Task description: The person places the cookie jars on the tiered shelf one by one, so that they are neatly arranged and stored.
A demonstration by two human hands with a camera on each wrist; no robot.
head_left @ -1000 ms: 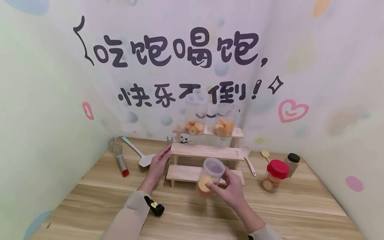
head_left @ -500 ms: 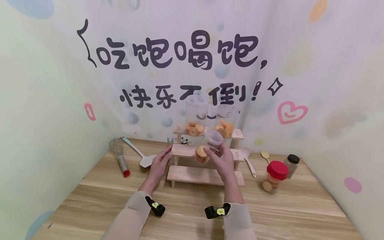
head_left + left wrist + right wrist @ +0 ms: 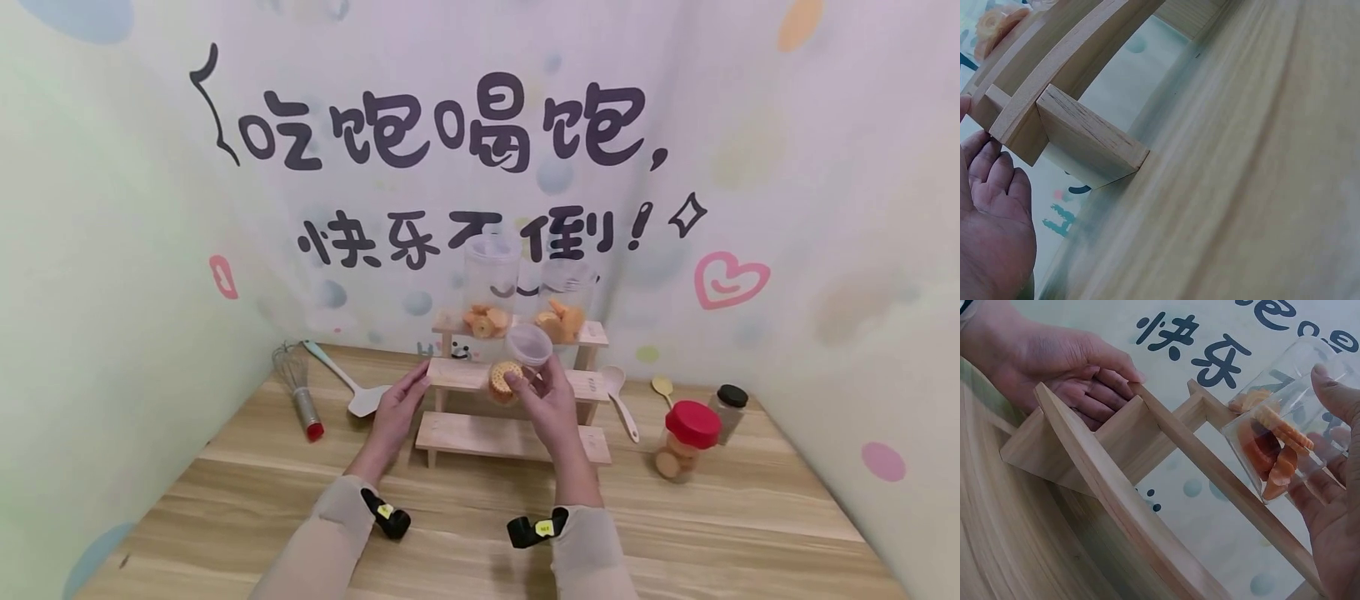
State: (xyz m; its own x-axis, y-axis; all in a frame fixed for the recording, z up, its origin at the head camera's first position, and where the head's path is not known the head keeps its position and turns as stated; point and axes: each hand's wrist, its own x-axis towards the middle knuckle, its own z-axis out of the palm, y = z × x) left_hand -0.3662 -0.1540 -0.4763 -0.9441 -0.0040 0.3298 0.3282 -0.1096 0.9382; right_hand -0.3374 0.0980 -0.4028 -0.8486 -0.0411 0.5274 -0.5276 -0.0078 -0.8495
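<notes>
A three-step wooden shelf (image 3: 480,437) stands at the back of the table. My left hand (image 3: 393,417) grips the left end of its middle step, the thumb over the step and the fingertips below in the left wrist view. My right hand (image 3: 555,412) holds a clear jar (image 3: 528,343), tilted, with round biscuits (image 3: 506,379) inside. In the right wrist view those biscuits (image 3: 1279,444) lie at the jar's bottom, which is just over the middle step; whether it touches is hard to tell. Another clear jar (image 3: 491,275) and a second jar (image 3: 567,287) stand on the top step, both with biscuits.
Left of the shelf lie a whisk (image 3: 303,400) and a white spatula (image 3: 367,402). To the right are a pale spoon (image 3: 621,400), a yellow spoon (image 3: 663,387), a red-lidded biscuit jar (image 3: 686,437) and a black-lidded jar (image 3: 729,412). A printed cloth hangs behind.
My right hand has lifted the jar from in front of the bottom step up and back to the middle step, then shifted slightly left. My left hand has stayed on the shelf.
</notes>
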